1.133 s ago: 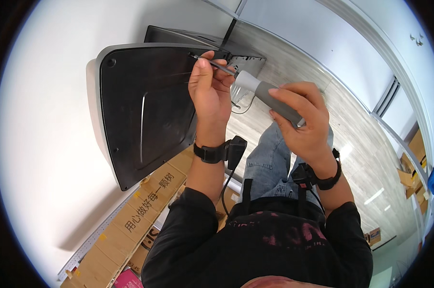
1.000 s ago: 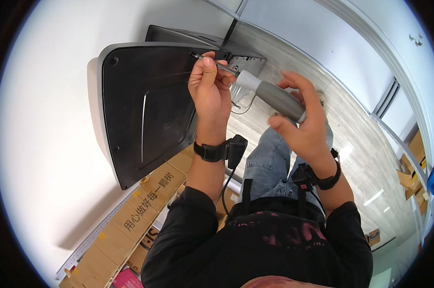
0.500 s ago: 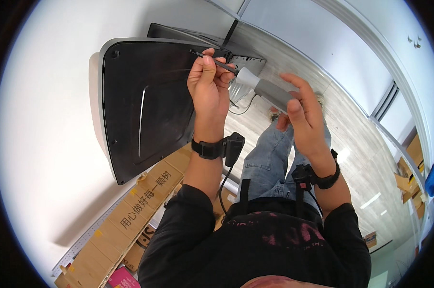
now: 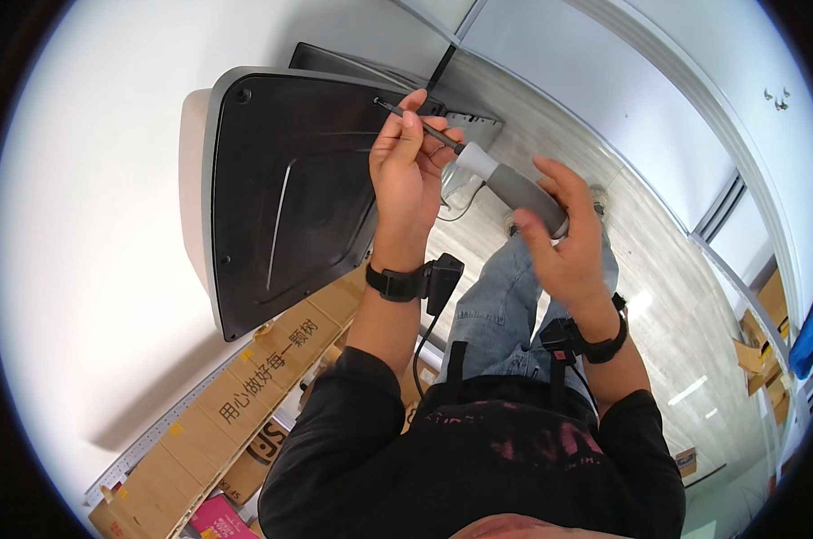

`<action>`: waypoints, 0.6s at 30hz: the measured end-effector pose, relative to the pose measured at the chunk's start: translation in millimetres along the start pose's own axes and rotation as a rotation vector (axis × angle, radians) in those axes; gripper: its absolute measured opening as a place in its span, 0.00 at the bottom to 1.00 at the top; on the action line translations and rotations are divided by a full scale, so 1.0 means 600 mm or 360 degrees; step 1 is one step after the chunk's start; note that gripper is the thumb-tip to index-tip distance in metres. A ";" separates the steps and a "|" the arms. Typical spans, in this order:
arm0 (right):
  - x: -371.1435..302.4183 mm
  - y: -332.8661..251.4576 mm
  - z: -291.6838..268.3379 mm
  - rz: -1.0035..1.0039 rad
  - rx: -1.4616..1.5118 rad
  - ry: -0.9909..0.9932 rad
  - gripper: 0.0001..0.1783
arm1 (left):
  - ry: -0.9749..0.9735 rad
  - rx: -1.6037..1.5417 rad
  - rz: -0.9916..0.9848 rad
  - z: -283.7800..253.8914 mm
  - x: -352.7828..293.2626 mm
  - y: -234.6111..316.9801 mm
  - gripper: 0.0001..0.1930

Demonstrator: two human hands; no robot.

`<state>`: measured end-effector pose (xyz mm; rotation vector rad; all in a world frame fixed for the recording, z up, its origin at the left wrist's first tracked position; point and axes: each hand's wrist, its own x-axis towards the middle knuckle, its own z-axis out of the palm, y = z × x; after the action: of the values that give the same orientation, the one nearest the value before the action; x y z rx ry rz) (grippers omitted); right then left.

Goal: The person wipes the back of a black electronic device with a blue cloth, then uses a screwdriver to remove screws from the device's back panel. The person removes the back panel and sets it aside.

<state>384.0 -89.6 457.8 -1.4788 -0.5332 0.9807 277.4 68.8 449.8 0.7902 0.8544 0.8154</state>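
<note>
A screwdriver (image 4: 520,193) with a thick grey handle, a paler collar and a dark shaft slants across between my hands. My left hand (image 4: 409,171) is closed on the shaft, thumb and fingers pinching it below the tip. The tip meets or overlaps the upper right part of a large black panel (image 4: 312,207) with a grey rim and screw holes; contact cannot be made out. Around the handle's end, my right hand (image 4: 568,238) has its fingers apart. Its thumb lies by the handle's near side, while the index finger stands off the far side.
Beneath the panel lies a long cardboard box (image 4: 262,382), with a pink package (image 4: 222,518) beside its near end. A dark casing (image 4: 352,67) stands behind the panel. White wall (image 4: 110,225) rises at left, and more boxes (image 4: 761,350) stand far right.
The view has shifted slightly, moving the panel rightward in it. My right thumb has moved from over the handle's end to its near side. The left hand keeps its pinch.
</note>
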 end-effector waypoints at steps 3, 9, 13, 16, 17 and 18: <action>0.005 0.035 0.012 -0.0762 -0.0418 0.0186 0.28 | -0.0013 0.0047 -0.0009 0.002 -0.002 0.002 0.14; -0.001 -0.004 0.006 0.0489 0.0675 -0.0148 0.34 | -0.0026 0.0128 0.0000 -0.015 -0.004 -0.002 0.15; -0.004 0.011 0.017 0.0038 0.0091 -0.0098 0.31 | -0.0026 0.0145 -0.0011 -0.005 -0.012 0.008 0.15; -0.004 0.037 0.021 -0.0469 -0.0172 0.0093 0.29 | -0.0109 0.0214 -0.0021 -0.019 -0.006 0.004 0.16; -0.003 0.035 0.019 -0.0342 0.0003 0.0060 0.31 | -0.0145 0.0246 -0.0027 -0.026 -0.003 0.002 0.16; -0.002 0.032 0.018 -0.0213 0.0177 0.0042 0.32 | -0.0129 0.0222 -0.0011 -0.025 -0.002 0.000 0.16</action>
<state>370.6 -87.6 440.4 -1.3382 -0.5428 0.8710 264.0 71.5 443.6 0.9365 0.8474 0.7185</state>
